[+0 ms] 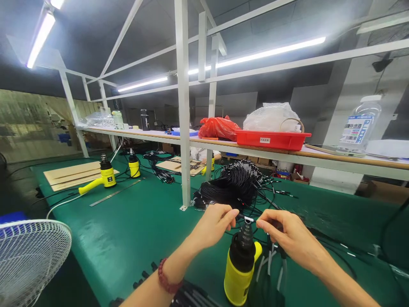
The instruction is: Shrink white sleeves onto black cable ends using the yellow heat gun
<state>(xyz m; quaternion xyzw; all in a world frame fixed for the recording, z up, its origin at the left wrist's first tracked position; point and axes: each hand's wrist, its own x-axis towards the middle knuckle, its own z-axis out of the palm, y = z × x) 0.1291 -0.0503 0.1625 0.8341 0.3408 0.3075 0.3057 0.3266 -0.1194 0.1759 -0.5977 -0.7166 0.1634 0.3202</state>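
A yellow heat gun [238,277] stands upright in front of me, its black stepped nozzle pointing up. Just above the nozzle, a thin black cable [242,217] with a white sleeve [248,219] spans the gap between my hands. My left hand [214,225] pinches the cable on the left, with a dark red bead bracelet on that wrist. On the other side, my right hand [284,232] has thumb and finger closed at the cable's right end; the exact grip is partly hidden. Grey-ended cables [270,260] hang below the right hand.
A big bundle of black cables [230,183] lies behind my hands on the green table [128,230]. More cables [191,294] lie near my left forearm. A post [183,128] carries the shelf with a red tray [271,140]. A fan [32,260] and another heat gun [107,177] are left.
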